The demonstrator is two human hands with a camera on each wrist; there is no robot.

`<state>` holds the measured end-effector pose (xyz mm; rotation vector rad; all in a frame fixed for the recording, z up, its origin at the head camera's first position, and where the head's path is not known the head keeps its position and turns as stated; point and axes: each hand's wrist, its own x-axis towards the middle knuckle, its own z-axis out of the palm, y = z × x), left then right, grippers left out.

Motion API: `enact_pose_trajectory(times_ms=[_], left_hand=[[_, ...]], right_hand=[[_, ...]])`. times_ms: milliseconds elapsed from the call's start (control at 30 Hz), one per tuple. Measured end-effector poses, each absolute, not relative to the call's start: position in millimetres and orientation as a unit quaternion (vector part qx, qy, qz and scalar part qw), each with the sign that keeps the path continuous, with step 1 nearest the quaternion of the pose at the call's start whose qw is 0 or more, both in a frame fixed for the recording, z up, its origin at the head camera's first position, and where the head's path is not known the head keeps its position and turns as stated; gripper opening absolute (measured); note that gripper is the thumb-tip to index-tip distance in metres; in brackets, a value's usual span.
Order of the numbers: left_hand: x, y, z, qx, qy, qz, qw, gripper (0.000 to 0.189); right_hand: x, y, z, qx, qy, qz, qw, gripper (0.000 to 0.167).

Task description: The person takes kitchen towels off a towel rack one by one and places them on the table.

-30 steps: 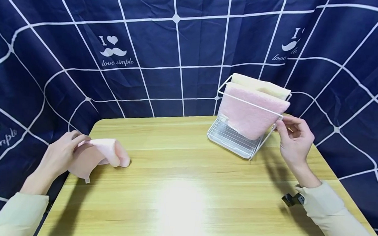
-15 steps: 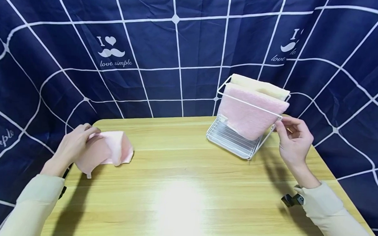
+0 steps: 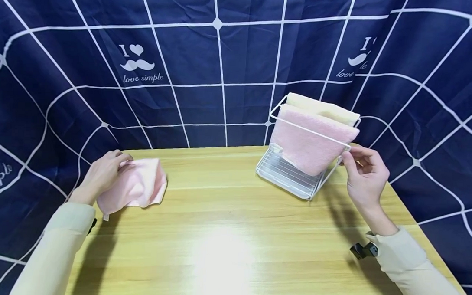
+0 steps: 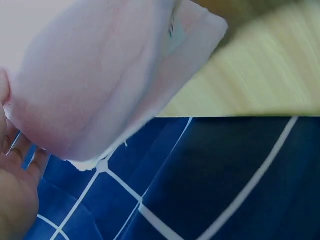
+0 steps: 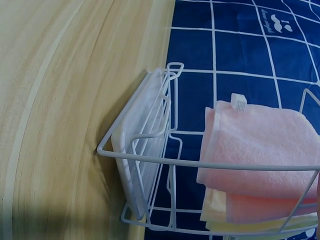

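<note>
1. the step in hand looks to be picking up or arranging the loose pink towel [image 3: 135,185], with the white wire rack [image 5: 200,164] steadied at the other side.
2. that towel is at the left end of the wooden table [image 3: 226,203], rumpled, its small label hanging at the near left corner; it lies well apart from the rack.
3. the left hand [image 3: 102,176] is nearly closed, fingers bent over the towel's upper left edge and pinching it; the thumb is mostly hidden in the head view.
4. the right hand [image 3: 367,176] pinches the rack's near upper right corner between thumb and forefinger, other fingers curled in loosely.
5. within the rack's upper rails, a folded pink towel [image 3: 306,152] stands in front of a folded yellow towel [image 3: 321,108], above the white tray [image 5: 128,175] at the base.
6. as a judgement, the next move calls for a sure grip on the loose towel's edge, its folds kept from slipping, and only light pressure on the thin wire.
</note>
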<state>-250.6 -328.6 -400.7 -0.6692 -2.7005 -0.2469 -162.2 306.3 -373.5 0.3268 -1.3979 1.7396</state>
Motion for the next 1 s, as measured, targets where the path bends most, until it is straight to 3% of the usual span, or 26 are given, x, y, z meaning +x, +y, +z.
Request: enact_pose_trajectory(times_ms=[533, 800, 1000], left_hand=[[-273.4, -321.0, -433.0, -0.205, -0.967, -0.096, 0.117, 0.014], [-280.0, -318.9, -446.1, -0.212, -0.965, -0.093, 0.126, 0.012], [-285.3, -315.4, -447.6, -0.192, -0.971, -0.094, 0.106, 0.015]], right_hand=[[-162.9, 305.3, -374.0, 0.14, -0.556, 0.697, 0.431, 0.018], [-162.3, 304.2, -372.4, 0.142, -0.556, 0.696, 0.433, 0.017], [-161.8, 304.3, -372.9, 0.142, -0.556, 0.694, 0.434, 0.016]])
